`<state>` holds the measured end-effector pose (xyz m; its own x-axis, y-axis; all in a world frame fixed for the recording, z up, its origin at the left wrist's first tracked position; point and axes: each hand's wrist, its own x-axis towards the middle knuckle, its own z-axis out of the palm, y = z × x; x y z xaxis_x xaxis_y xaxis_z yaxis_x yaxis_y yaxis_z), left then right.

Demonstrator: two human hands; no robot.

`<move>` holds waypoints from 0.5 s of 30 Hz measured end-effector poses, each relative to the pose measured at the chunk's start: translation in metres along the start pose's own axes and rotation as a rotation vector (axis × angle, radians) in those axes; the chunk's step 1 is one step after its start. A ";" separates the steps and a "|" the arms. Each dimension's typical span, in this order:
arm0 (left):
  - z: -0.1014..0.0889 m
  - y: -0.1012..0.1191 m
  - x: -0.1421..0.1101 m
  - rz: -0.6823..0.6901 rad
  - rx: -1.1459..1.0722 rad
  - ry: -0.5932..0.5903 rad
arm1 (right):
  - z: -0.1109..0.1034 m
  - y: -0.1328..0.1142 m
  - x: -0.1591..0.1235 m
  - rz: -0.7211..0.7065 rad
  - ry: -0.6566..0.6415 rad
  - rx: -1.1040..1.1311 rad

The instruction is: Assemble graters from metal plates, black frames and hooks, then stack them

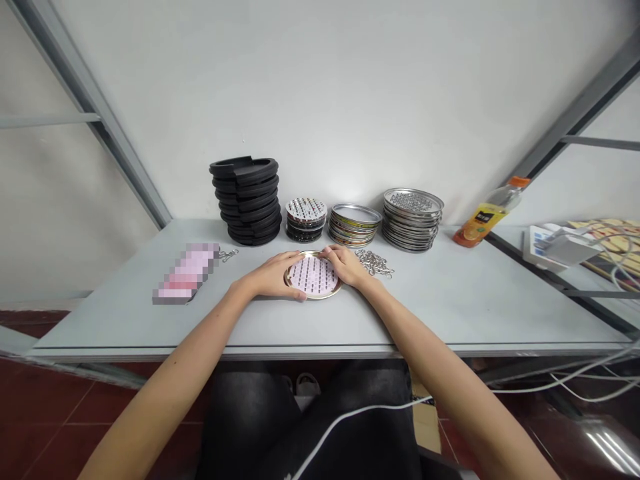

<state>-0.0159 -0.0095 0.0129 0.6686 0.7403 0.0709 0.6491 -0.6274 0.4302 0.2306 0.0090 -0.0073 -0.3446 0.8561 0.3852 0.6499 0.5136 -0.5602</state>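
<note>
Head view: from my remote station I see the left hand (277, 275) and right hand (349, 266), each grip closed on the rim of a round metal-rimmed disc (315, 279). It sits between them over the front part of the worktop (475, 293), equally near both, circular, without a long axis. Its lilac face carries rows of dark marks.

Probably a small workshop: a grey worktop (480, 300) within a metal frame (107, 140) against a pale wall (320, 93), holding a stack of black rings (250, 203), piles of metal discs (413, 227) and a heap of small metal pieces (376, 263)
</note>
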 end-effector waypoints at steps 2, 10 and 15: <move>0.000 0.000 0.000 -0.004 0.000 0.001 | 0.000 0.000 0.000 -0.019 0.004 -0.005; 0.000 0.002 0.000 -0.029 0.011 -0.006 | 0.002 0.002 0.000 -0.029 0.004 -0.029; 0.001 0.001 0.001 -0.053 0.026 0.002 | 0.000 -0.001 0.001 -0.070 0.026 -0.063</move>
<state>-0.0140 -0.0101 0.0124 0.6323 0.7731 0.0507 0.6926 -0.5933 0.4102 0.2297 0.0091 -0.0065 -0.3737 0.8159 0.4412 0.6666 0.5670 -0.4839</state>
